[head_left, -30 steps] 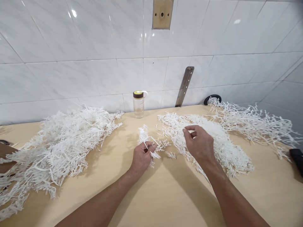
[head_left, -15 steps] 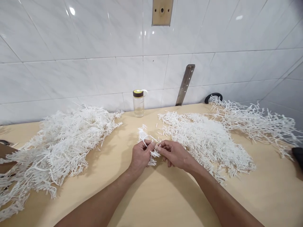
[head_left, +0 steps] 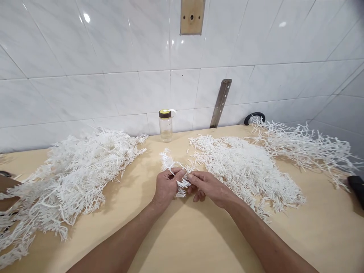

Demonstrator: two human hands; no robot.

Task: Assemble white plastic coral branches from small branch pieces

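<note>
In the middle of the head view, my left hand (head_left: 167, 185) pinches a white branching plastic sprig (head_left: 182, 185) between thumb and forefinger. The sprig has a bare stem that loops over the fingers, and fine tufts show above and below the hand. My right hand (head_left: 206, 186) meets it from the right, thumb and forefinger closed on a small part of the same sprig. The exact spot under the right fingertips is hidden. Just right of that hand lies a flat heap of short white sprigs (head_left: 244, 167).
A larger white heap (head_left: 82, 170) covers the left side of the table (head_left: 182, 242). Longer bare branches (head_left: 307, 144) lie at the right. By the tiled wall stand a clear bottle (head_left: 165, 127) with a dark lid and a leaning metal strip (head_left: 221, 103). A black ring-shaped handle (head_left: 254, 116) shows behind.
Both hands have shifted slightly left with the sprig, still close together. The view has tilted a little, and the heaps look unchanged.
</note>
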